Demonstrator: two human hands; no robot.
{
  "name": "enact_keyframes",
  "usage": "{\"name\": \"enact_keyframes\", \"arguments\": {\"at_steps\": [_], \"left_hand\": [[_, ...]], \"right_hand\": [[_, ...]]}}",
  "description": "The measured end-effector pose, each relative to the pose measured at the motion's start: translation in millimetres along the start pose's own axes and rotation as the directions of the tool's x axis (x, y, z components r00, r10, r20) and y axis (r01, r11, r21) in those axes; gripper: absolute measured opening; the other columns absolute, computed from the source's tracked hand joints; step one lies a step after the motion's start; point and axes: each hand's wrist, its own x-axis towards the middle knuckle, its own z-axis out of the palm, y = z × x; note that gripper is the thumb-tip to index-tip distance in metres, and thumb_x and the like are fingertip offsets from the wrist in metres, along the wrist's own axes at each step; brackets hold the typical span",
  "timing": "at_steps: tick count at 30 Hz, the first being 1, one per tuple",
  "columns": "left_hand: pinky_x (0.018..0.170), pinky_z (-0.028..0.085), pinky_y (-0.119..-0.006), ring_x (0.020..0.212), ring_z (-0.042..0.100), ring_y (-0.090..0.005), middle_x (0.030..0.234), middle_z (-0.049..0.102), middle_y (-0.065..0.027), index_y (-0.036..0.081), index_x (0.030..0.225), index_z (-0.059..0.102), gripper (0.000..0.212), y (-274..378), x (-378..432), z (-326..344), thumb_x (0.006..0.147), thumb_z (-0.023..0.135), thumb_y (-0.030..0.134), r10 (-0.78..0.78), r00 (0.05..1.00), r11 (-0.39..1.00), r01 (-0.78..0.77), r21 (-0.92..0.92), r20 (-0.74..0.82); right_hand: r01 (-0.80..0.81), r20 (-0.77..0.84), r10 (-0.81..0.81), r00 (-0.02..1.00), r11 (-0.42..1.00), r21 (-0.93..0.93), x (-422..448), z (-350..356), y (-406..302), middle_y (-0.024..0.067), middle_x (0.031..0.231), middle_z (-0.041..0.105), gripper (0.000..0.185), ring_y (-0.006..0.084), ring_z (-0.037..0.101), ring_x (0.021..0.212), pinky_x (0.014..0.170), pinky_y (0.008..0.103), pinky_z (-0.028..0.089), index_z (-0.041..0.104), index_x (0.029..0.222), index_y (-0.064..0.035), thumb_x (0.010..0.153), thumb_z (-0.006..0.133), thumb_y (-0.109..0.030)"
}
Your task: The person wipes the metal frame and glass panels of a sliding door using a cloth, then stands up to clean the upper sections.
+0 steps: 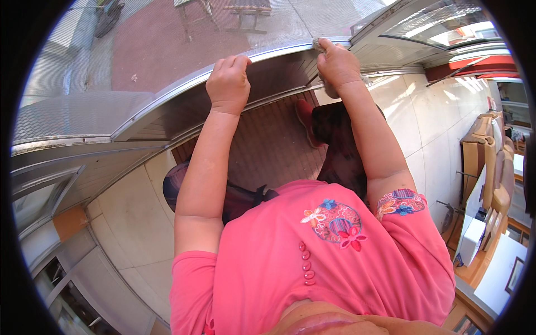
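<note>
Before me is a screen door or window with a pale metal rail (284, 51) across it and a mesh panel (167, 54) beyond. My left hand (229, 83) is at this rail with curled fingers that appear hooked over its edge; the fingertips are hidden. Farther right along the rail, my right hand (338, 63) grips a crumpled grey cloth (331, 88). Part of the cloth pokes out above the fist near the rail, and part hangs below it. Under the rail is a dark lower panel (276, 73).
Pale floor tiles (423, 109) and a brown ribbed mat (268, 142) lie beneath me. Side window frames (67, 188) stand at left. A brown sofa (485, 146) and a white box (471, 243) are at right. Outside, beyond the mesh, stands a small table (247, 12).
</note>
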Motion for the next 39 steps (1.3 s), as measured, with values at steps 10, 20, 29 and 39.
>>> {"name": "enact_keyframes", "arguments": {"at_steps": [10,20,29,39], "left_hand": [[0.066,0.05,-0.034,0.079,0.061,-0.0211,0.079,0.063,0.0013,0.017,0.082,0.065,0.008,-2.3,-2.1,0.2,0.079,0.069,0.012,0.001,1.0,0.999,0.0,0.054,-0.006],[0.067,0.05,-0.034,0.079,0.062,-0.0211,0.079,0.063,0.0018,0.017,0.083,0.065,0.008,-1.4,-0.7,3.1,0.079,0.07,0.012,-0.011,1.0,0.999,0.011,0.037,-0.02],[0.064,0.05,-0.033,0.075,0.061,-0.0208,0.076,0.063,0.001,0.016,0.079,0.064,0.008,-0.9,-1.0,1.1,0.079,0.065,0.008,0.003,0.999,0.999,-0.002,0.04,-0.036],[0.064,0.05,-0.033,0.075,0.06,-0.0208,0.075,0.062,0.0016,0.017,0.079,0.064,0.009,1.8,-1.1,4.9,0.079,0.065,0.008,0.005,0.999,0.999,-0.003,0.042,-0.053]], "right_hand": [[0.205,-0.055,-0.2,0.978,0.971,0.123,-14.6,11.9,-34.2,0.016,0.091,0.065,0.027,0.0359,0.066,0.083,0.073,0.0468,0.054,0.061,0.11,-0.0205,0.084,0.058,-0.023],[0.096,-0.038,-0.093,0.995,0.992,0.084,-9.5,9.6,-20.2,0.0144,0.095,0.064,0.027,0.0354,0.064,0.086,0.074,0.0468,0.052,0.059,0.111,-0.0183,0.084,0.057,-0.024],[0.155,0.05,-0.157,0.986,0.987,0.033,-3.1,-0.3,-4.4,0.0137,0.098,0.066,0.037,0.0351,0.065,0.089,0.076,0.0451,0.053,0.062,0.121,-0.0224,0.084,0.059,-0.024],[-0.069,0.013,0.069,0.998,0.998,0.006,13.3,-4.3,37.5,0.0165,0.101,0.066,0.031,0.0365,0.065,0.092,0.078,0.0471,0.053,0.063,0.113,-0.0177,0.084,0.056,-0.023]]}}
